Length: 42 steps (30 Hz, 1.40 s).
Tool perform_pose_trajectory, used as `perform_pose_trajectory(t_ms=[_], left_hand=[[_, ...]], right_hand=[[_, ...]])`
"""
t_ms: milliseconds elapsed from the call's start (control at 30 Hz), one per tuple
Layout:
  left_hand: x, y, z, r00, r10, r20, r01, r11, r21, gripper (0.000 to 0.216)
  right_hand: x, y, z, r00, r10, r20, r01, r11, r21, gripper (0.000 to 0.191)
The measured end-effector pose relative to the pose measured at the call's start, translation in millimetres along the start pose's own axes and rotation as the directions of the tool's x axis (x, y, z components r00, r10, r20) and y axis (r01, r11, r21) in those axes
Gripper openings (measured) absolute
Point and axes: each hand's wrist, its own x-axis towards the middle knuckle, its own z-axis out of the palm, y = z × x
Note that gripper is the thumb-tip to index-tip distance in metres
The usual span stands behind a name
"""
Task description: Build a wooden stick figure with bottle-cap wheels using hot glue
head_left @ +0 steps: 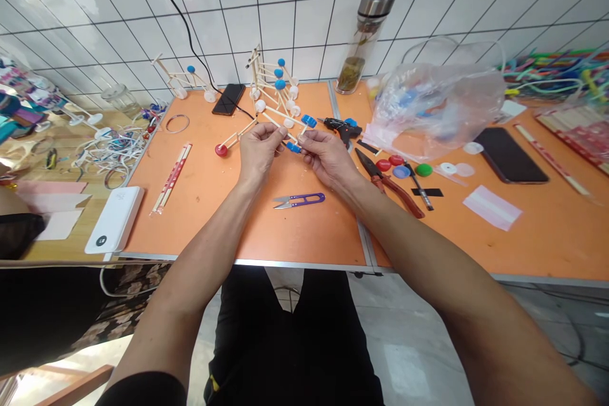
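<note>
A small frame of wooden sticks with bottle caps on its ends is between my hands, above the orange table. My left hand is closed in a pinch on the frame's sticks. Fingers of my right hand are pinched at its other side, beside a blue cap. Another blue cap sits at the frame's upper right corner, and a white cap at its upper left. A red cap on a stick lies left of my left hand. Purple thread snips rest below my hands.
Stick models with caps stand by the tiled wall, near a phone. On the right lie a glue gun, pliers, loose caps and a plastic bag. A glass bottle stands behind; a power bank lies left.
</note>
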Motion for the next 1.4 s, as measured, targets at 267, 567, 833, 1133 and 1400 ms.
perform_pose_trajectory(t_ms=[267, 567, 833, 1133, 1400], left_hand=[[1.6, -2.4, -0.6, 0.999, 0.028, 0.024, -0.027, 0.998, -0.05, 0.026], [2.2, -2.7, -1.6, 1.0, 0.007, 0.024, -0.006, 0.999, -0.052, 0.026], [1.9, -2.4, -0.7, 1.0, 0.005, 0.022, -0.003, 0.995, -0.096, 0.024], [2.9, -5.0, -1.5, 1.0, -0.004, 0.029, 0.007, 0.996, -0.085, 0.027], [2.4, -3.2, -0.4, 0.999, -0.029, 0.022, 0.03, 0.998, -0.063, 0.029]], right_hand=[[1.3, 0.7, -1.1, 1.0, -0.006, 0.019, 0.005, 0.999, 0.046, 0.058], [1.8, 0.1, -2.5, 0.999, -0.007, 0.042, 0.005, 0.999, 0.036, 0.062], [2.3, 0.5, -1.7, 1.0, -0.003, 0.029, 0.002, 0.999, 0.035, 0.061], [1.6, 0.3, -1.0, 1.0, -0.002, 0.029, 0.001, 1.0, 0.029, 0.052], [0.6, -0.1, 0.0, 1.0, 0.009, 0.005, -0.009, 0.999, 0.036, 0.051]])
